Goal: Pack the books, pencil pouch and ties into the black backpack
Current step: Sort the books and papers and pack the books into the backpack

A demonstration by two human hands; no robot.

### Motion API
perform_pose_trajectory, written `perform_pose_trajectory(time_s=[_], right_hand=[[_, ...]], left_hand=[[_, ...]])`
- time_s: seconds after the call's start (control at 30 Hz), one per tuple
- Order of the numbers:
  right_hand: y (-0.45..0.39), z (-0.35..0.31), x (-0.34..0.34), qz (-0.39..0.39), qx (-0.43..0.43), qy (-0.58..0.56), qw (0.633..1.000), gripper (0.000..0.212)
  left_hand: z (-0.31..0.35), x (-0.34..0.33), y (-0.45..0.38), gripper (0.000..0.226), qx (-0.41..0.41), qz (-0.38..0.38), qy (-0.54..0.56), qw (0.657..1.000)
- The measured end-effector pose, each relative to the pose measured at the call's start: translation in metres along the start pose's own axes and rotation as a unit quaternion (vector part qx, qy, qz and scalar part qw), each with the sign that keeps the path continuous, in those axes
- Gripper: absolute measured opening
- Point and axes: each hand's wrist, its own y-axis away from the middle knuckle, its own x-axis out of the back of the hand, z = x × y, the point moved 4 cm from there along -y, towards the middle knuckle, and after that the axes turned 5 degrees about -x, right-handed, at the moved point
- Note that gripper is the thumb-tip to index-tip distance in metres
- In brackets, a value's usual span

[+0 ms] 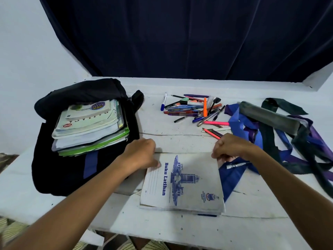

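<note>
The black backpack (59, 170) lies open at the left of the white table, and a stack of books (90, 125) sticks out of its mouth. A white exercise book titled "Buku Latihan" (183, 181) lies in front of me on a thin pile. My left hand (142, 154) grips its far left corner. My right hand (228, 148) pinches its far right corner. A grey pencil pouch (268, 116) rests on a tangle of blue, purple and dark ties (281, 147) at the right.
Several loose pens and markers (196, 110) are scattered at the table's middle back. One marker (236, 165) lies on a blue tie beside the exercise book. A dark curtain (180, 37) hangs behind the table. A patterned floor shows below the front edge.
</note>
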Motion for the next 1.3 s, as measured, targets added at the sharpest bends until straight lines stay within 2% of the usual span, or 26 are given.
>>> perform_pose_trajectory(time_s=[0.1,0.17,0.23,0.33,0.47,0.6,0.77,0.93,1.0,1.1,1.23,1.3], right_hand=[[0.003,-0.002,-0.006,0.054,0.014,0.090,0.994,0.019],[0.011,-0.006,-0.007,0.118,0.020,0.150,0.981,0.025],[0.018,-0.009,-0.008,0.148,0.032,0.147,0.978,0.026],[0.028,-0.007,-0.011,0.126,0.056,0.109,0.984,0.029],[0.035,0.004,-0.019,0.119,0.059,0.110,0.985,0.034],[0.040,0.012,-0.021,0.143,0.053,0.080,0.985,0.032],[0.043,0.017,-0.025,0.158,0.044,0.036,0.986,0.029],[0.044,0.021,-0.026,0.168,0.048,0.004,0.985,0.024],[0.046,0.021,-0.024,0.171,0.067,-0.048,0.982,0.018],[0.050,0.021,-0.025,0.154,0.087,-0.198,0.964,0.016],[0.044,0.028,-0.031,0.098,0.047,-0.394,0.913,0.041],[0.042,0.028,-0.035,0.042,0.048,-0.475,0.878,0.061]], left_hand=[[0.020,0.001,-0.014,0.041,-0.091,-0.006,0.061,0.994],[0.032,-0.009,-0.026,0.055,-0.144,-0.048,0.078,0.985],[0.040,-0.023,-0.034,0.065,-0.162,-0.096,0.085,0.978],[0.052,-0.038,-0.038,0.065,-0.188,-0.114,0.086,0.972],[0.057,-0.037,-0.045,0.094,-0.175,-0.117,0.072,0.975],[0.062,-0.035,-0.051,0.105,-0.156,-0.123,0.074,0.977],[0.062,-0.036,-0.061,0.099,-0.121,-0.160,0.048,0.978],[0.064,-0.037,-0.068,0.090,-0.132,-0.181,0.059,0.973],[0.064,-0.035,-0.067,0.090,-0.137,-0.188,0.076,0.970],[0.061,-0.035,-0.065,0.089,-0.144,-0.179,0.103,0.968],[0.048,-0.026,-0.058,0.096,-0.138,-0.158,0.170,0.963],[0.038,-0.017,-0.052,0.089,-0.135,-0.141,0.230,0.953]])
